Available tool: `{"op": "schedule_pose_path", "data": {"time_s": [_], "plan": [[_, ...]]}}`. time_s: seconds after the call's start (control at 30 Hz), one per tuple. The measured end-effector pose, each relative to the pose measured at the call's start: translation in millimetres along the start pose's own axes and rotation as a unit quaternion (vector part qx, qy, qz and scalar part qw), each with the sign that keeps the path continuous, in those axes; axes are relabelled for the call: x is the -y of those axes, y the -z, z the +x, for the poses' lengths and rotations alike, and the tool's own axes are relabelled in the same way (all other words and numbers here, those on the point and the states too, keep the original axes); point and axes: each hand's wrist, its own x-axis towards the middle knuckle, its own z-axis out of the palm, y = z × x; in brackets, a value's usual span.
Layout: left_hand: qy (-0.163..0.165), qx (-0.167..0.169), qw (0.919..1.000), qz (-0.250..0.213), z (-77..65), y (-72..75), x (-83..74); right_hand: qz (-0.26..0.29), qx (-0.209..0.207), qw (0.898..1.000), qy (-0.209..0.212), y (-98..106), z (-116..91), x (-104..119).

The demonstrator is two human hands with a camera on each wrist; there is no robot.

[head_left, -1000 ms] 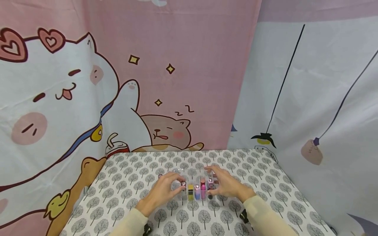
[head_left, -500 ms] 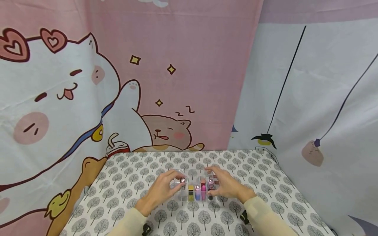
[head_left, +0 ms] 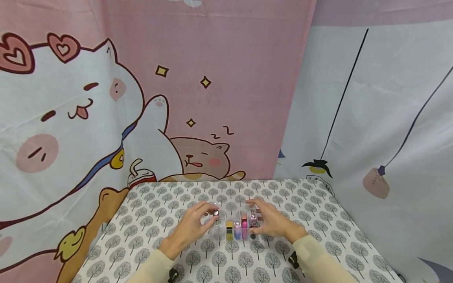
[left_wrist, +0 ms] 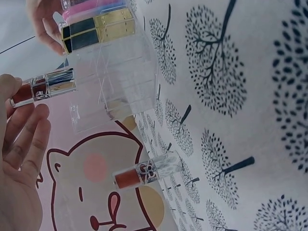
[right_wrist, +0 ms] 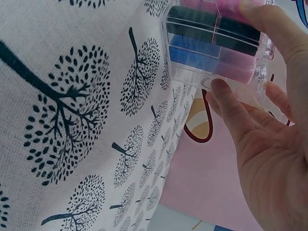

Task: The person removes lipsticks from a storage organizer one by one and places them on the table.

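A clear divided organizer (head_left: pixel 220 235) stands on the table, with several lip tubes and cosmetics in its compartments. My left hand (head_left: pixel 194 220) pinches a lip gloss tube (left_wrist: pixel 44 87), dark red at the top with a silver band, between thumb and fingers. Its lower end is level with the rim of the organizer's left side. On the right, my right hand (head_left: pixel 272 220) grips the organizer's end wall with thumb and fingers. A black-and-gold lipstick (left_wrist: pixel 98 30) sits in a nearby compartment. A similar red-topped tube (left_wrist: pixel 144 174) stands on the cloth behind my left hand.
The table wears a white cloth (head_left: pixel 244 261) printed with grey trees. Behind it hangs a pink cartoon backdrop (head_left: pixel 230 78), with a pale curtain (head_left: pixel 354 118) along the right. Blue-and-pink and dark tubes (right_wrist: pixel 211 57) fill the organizer's right end.
My left hand has drawn the lip gloss tube upward and slightly left from its compartment. My right hand has stayed at the organizer's right end.
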Motion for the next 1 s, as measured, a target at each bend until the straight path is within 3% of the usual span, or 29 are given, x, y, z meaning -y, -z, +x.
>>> {"op": "schedule_pose_path", "data": {"time_s": [0.23,0.63,1.0], "plan": [[0.001,-0.011,0.9999,0.002,-2.5,5.0,4.0,0.0,-0.002,1.0,0.002,0,0,-2],[0.041,-0.016,0.999,0.009,-9.2,17.0,7.5,0.0,-0.003,1.0,0.002,0,-1,-1],[0.039,-0.031,0.9986,0.019,-15.8,23.5,12.5,0.016,0.0,1.0,-0.001,0,-1,0]]}}
